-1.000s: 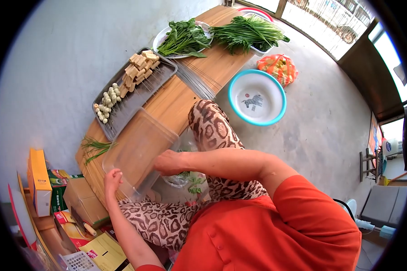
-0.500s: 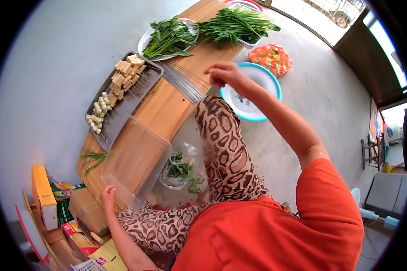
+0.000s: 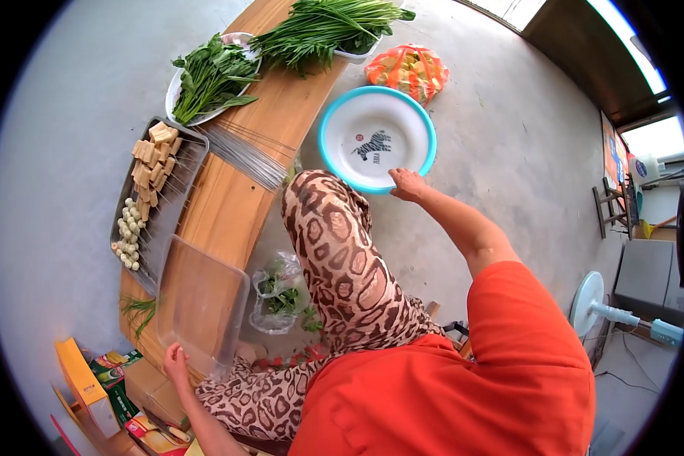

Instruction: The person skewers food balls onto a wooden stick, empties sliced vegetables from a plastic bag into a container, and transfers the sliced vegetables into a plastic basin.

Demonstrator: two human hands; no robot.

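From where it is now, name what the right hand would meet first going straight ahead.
Most likely the blue-rimmed basin: the right hand overlaps its near rim in view, though whether they touch is unclear.

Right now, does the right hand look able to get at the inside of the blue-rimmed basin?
Yes, most likely: the right hand is at the near rim of the blue-rimmed basin, which stands open side up, and nothing visible covers its printed zebra.

The tray [image 3: 193, 138] and tub [image 3: 203, 300] lie on the bench [image 3: 290, 100], with the basin [image 3: 338, 140] to its right.
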